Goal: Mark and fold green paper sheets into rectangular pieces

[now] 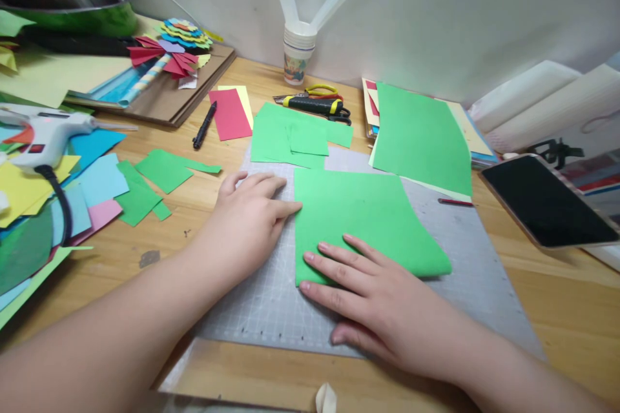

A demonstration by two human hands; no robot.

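A folded sheet of green paper (358, 206) lies on the grey cutting mat (484, 297), its right side bulging up in a soft curve. My right hand (368, 297) rests on the sheet's lower left part, fingers spread and flat, the thumb on the mat. At the sheet's left edge is my left hand (256, 213), its fingers stretched out and the index fingertip touching the edge. Just behind the sheet lie several smaller green paper pieces (285, 132), partly overlapping.
Behind are a utility knife (312, 104), scissors (340, 119) and a paper cup (296, 58) of white sticks. A glue gun (48, 132) sits among paper scraps (101, 181) at left. At right are a paper stack (421, 135) and a phone (552, 200).
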